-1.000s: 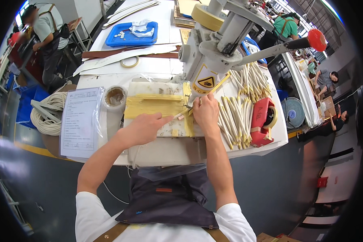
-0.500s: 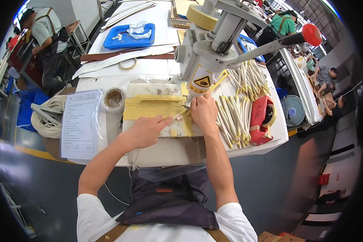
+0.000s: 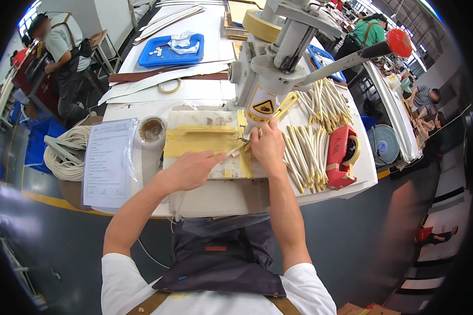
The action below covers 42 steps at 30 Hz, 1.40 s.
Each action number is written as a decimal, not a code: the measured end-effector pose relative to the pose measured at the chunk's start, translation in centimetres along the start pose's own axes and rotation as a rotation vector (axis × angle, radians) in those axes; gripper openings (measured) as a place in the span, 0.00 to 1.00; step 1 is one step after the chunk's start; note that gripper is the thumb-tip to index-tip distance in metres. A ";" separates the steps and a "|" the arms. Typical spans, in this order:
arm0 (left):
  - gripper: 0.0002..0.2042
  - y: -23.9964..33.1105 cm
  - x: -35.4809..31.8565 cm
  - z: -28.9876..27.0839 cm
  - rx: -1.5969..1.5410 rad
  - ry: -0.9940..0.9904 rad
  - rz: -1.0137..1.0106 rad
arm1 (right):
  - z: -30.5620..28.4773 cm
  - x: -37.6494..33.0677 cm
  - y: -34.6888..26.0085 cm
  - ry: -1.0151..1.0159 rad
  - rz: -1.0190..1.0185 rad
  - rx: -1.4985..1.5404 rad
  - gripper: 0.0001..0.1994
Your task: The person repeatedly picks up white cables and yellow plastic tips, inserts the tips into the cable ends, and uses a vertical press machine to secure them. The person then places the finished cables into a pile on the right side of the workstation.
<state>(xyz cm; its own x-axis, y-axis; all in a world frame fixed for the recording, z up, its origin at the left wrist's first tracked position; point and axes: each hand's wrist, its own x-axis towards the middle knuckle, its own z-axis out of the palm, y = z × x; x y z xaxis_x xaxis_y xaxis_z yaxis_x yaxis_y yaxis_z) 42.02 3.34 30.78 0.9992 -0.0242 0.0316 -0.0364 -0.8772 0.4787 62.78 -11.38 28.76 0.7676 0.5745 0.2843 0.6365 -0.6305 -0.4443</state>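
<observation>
My left hand (image 3: 197, 169) is closed, index finger stretched toward the press, with the end of a short white cord (image 3: 230, 153) pinched at its fingertips. Close beside it, my right hand (image 3: 268, 149) is closed around a tool with a yellow looped handle (image 3: 286, 106); it looks like snips, and a dark thin tip shows near the cord. Both hands are over a pale work block (image 3: 202, 118) covered partly with yellow tape (image 3: 199, 142). Just above my right hand stands the grey hand press (image 3: 273, 71) with its red-knobbed lever (image 3: 399, 43). My right fingers hide part of the tool.
Bundles of white cords with yellow ends (image 3: 306, 157) lie right of the press, beside a red tape dispenser (image 3: 341, 157). A clear tape roll (image 3: 151, 130), a sleeved paper sheet (image 3: 110, 163) and coiled rope (image 3: 65, 157) are at left. A blue tray (image 3: 171, 59) sits farther back.
The press lever's red knob has shifted slightly left. The whole view has moved a little; both hands stay in nearly the same place with the same grips.
</observation>
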 end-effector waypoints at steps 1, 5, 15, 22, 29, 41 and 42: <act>0.27 0.0 0.0 0.0 -0.004 0.006 0.008 | 0.1 0.0 0.2 0.024 -0.005 -0.003 0.17; 0.28 0.3 -0.1 -0.3 0.016 -0.017 -0.035 | -3.1 0.6 -1.3 0.016 0.203 0.269 0.18; 0.29 1.0 0.3 -0.5 0.012 -0.069 -0.096 | -21.3 7.4 -2.7 0.315 0.132 0.376 0.22; 0.29 1.0 0.4 -0.3 0.036 -0.064 -0.090 | -24.1 7.7 -2.8 0.508 -0.210 1.174 0.20; 0.27 0.4 0.4 0.3 0.046 0.029 -0.007 | -29.4 8.0 -10.8 0.123 -0.458 1.439 0.18; 0.28 1.3 0.2 0.3 0.110 0.004 -0.051 | -15.5 -6.9 -2.4 0.544 -0.763 1.213 0.23; 0.28 1.3 0.4 0.4 0.107 0.006 -0.047 | -16.3 -6.6 -2.1 0.490 -0.784 1.161 0.23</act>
<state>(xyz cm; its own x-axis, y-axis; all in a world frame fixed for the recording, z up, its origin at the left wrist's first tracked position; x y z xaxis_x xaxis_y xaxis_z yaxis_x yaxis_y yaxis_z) 42.38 2.02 31.02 0.9997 0.0206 0.0164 0.0128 -0.9236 0.3830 57.59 -22.36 41.67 0.3646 0.1856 0.9125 0.6563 0.6440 -0.3933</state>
